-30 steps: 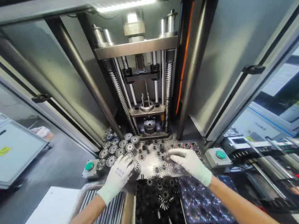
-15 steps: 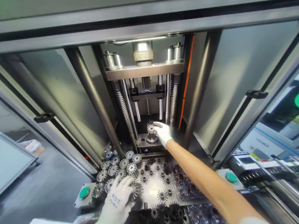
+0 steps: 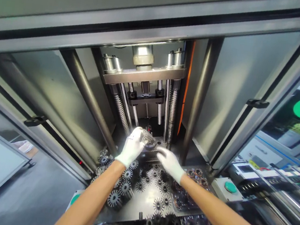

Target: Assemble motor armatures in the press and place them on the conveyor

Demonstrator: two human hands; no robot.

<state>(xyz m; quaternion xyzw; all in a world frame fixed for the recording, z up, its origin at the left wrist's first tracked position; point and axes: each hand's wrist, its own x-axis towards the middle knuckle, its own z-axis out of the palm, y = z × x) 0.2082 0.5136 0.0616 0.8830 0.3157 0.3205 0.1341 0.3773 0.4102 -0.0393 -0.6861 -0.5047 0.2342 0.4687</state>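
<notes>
Raised from the parts since the earlier view, the left hand is now held at the press fixture, its gloved fingers curled over a toothed steel disc, which they partly hide. The right hand is kept just beside the fixture, its fingers loosely spread, with nothing seen held. On the steel surface, more toothed discs are scattered, and ring parts are laid beyond them. Ball screws rise behind; the floor is seen at left. The fixture's seat is obscured by the hands.
</notes>
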